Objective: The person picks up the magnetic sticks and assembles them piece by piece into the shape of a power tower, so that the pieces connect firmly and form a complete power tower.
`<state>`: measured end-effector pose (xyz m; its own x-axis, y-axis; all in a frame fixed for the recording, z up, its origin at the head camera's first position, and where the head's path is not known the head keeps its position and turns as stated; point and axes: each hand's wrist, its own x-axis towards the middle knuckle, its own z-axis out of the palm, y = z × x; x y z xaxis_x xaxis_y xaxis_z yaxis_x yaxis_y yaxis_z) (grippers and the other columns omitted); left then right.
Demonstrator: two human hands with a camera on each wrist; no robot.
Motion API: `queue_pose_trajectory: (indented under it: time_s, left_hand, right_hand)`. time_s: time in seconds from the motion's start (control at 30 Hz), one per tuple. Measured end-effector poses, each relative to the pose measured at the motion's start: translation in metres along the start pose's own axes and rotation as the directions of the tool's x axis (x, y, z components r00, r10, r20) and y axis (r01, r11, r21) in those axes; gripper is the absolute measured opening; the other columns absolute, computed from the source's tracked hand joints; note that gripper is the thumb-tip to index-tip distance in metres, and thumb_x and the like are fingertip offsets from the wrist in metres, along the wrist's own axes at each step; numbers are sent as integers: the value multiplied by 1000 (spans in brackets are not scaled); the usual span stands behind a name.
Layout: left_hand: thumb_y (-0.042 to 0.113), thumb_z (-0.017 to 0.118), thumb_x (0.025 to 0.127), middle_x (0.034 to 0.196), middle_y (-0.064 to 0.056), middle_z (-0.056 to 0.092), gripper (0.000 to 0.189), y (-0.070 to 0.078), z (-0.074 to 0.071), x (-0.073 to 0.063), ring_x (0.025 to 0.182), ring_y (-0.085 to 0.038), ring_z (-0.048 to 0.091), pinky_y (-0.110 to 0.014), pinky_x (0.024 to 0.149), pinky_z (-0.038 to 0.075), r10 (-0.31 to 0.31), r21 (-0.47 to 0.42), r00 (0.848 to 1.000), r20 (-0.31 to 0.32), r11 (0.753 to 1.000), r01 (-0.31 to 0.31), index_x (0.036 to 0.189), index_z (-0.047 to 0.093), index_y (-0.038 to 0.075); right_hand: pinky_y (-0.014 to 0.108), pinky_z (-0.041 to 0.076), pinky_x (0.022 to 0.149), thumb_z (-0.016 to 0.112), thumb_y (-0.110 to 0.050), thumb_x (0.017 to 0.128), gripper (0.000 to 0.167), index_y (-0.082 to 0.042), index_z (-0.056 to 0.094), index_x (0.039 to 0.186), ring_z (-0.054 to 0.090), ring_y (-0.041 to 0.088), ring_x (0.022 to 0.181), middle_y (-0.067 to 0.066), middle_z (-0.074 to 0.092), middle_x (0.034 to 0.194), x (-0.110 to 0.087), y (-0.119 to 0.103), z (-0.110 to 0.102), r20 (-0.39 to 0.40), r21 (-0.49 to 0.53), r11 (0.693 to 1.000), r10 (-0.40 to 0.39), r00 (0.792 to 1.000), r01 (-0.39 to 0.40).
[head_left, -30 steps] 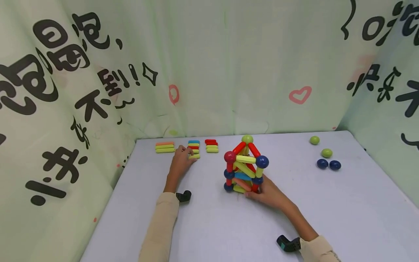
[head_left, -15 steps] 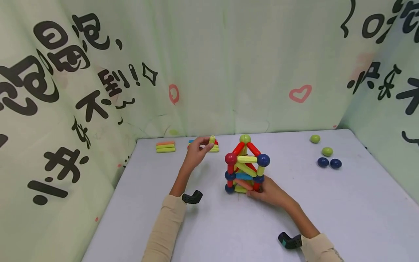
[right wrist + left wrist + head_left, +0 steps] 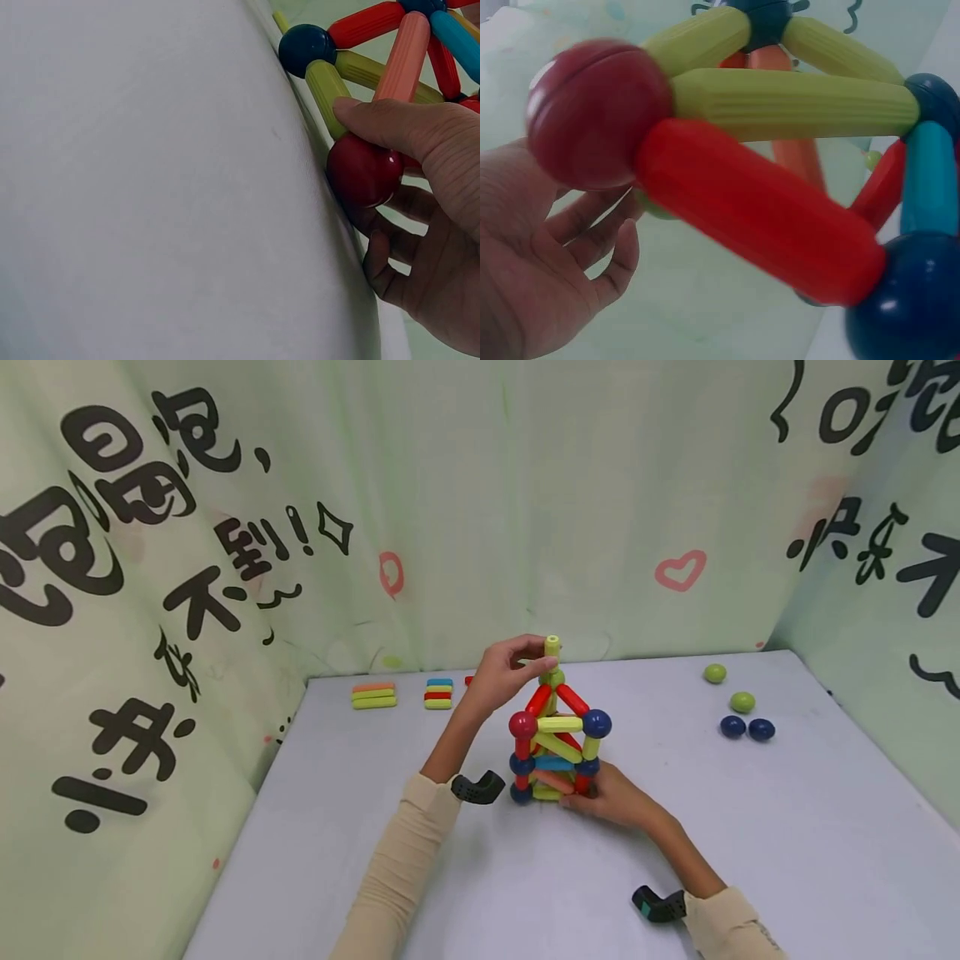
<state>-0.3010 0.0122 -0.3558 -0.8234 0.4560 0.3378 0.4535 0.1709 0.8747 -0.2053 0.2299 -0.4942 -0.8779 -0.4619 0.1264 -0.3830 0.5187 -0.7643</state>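
A tower of magnetic rods and balls (image 3: 561, 724) stands on the table in the head view, with a green ball (image 3: 553, 679) at its peak. My left hand (image 3: 501, 672) pinches a yellow-green magnetic rod (image 3: 552, 646) upright, its lower end right at that green ball. Low at the tower's right side, my right hand (image 3: 618, 797) grips a bottom corner. The right wrist view shows thumb and fingers around a red ball (image 3: 365, 169) there. In the left wrist view, the tower's red ball (image 3: 600, 114) and rods hide the left fingertips.
Stacked rods lie at the back left: an orange and yellow-green group (image 3: 373, 696) and a mixed group (image 3: 438, 693). Red rods (image 3: 468, 680) show partly behind the left arm. Two green balls (image 3: 742, 702) and two blue balls (image 3: 732, 727) lie at the right.
My left hand has picked up the yellow-green rod from the mixed stack and carried it right and up to the tower's peak. My right hand keeps its grip on the tower's base.
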Motion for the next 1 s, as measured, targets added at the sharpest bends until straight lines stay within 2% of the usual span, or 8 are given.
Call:
queue_pose_trajectory:
  time_s: [0.1, 0.4, 0.5, 0.63, 0.73, 0.87, 0.93, 1.0]
  left_hand:
    - [23, 64, 95, 117, -12, 66, 35, 0, 2, -1, 109, -22, 65, -24, 92, 53, -12, 12, 1000, 24, 1000, 12, 126, 61, 7]
    - [25, 60, 98, 118, -12, 66, 35, -4, 0, 1, 109, -23, 64, -23, 89, 54, 1, 15, 1000, 12, 1000, -1, 127, 60, 7]
    - [30, 54, 101, 115, -12, 67, 35, -13, -4, 1, 107, -22, 65, -25, 85, 55, -29, 37, 999, -34, 999, 30, 127, 60, 8]
    - [30, 53, 101, 108, -11, 69, 31, -45, -17, -3, 101, -23, 65, -30, 83, 56, -112, 155, 981, -159, 978, 137, 120, 64, 8]
    - [22, 59, 98, 105, -11, 69, 23, -82, -29, -10, 99, -24, 64, -33, 85, 55, -179, 311, 941, -288, 912, 268, 112, 68, 6]
    - [9, 62, 94, 110, -17, 62, 18, -128, -43, -30, 105, -32, 57, -40, 86, 52, -273, 435, 855, -442, 768, 470, 109, 71, 5]
    - [6, 63, 92, 116, -20, 55, 21, -143, -47, -41, 110, -35, 52, -42, 86, 51, -300, 466, 824, -480, 709, 530, 112, 71, 6]
    - [7, 64, 92, 121, -19, 49, 23, -153, -49, -49, 113, -35, 48, -42, 88, 50, -324, 477, 808, -491, 676, 561, 115, 69, 8]
  right_hand:
    - [36, 50, 99, 75, -27, 86, 59, -14, 46, 136, 59, 12, 108, 1, 63, 123, 1, 0, 0, 17, -4, 1000, 9, 1000, -9]
    - [36, 50, 99, 76, -24, 85, 61, -15, 46, 137, 60, 14, 109, 1, 63, 123, 3, -1, -3, 10, 15, 1000, 14, 1000, -15]
    - [33, 50, 98, 75, -25, 86, 58, -14, 46, 135, 59, 12, 104, 0, 63, 120, 3, -3, -5, 24, -4, 1000, 28, 999, -28]
    - [31, 50, 95, 74, -23, 87, 54, -12, 48, 133, 58, 11, 100, -1, 64, 116, 4, -3, -6, 37, -13, 999, 30, 999, -30]
    - [35, 51, 95, 74, -23, 87, 54, -12, 48, 132, 58, 12, 100, 0, 64, 115, 5, -3, -5, 29, -14, 1000, 28, 999, -28]
    - [38, 51, 97, 74, -25, 87, 57, -12, 46, 134, 58, 14, 104, 0, 63, 118, 5, -2, -1, 28, -7, 999, 46, 999, -46]
    - [37, 51, 98, 74, -26, 87, 57, -12, 45, 135, 57, 14, 104, 0, 63, 119, 3, -2, 0, 30, -7, 999, 52, 998, -51]
    - [34, 50, 98, 74, -26, 87, 58, -13, 45, 135, 57, 13, 104, -1, 63, 119, 2, -2, 1, 27, -11, 998, 62, 998, -62]
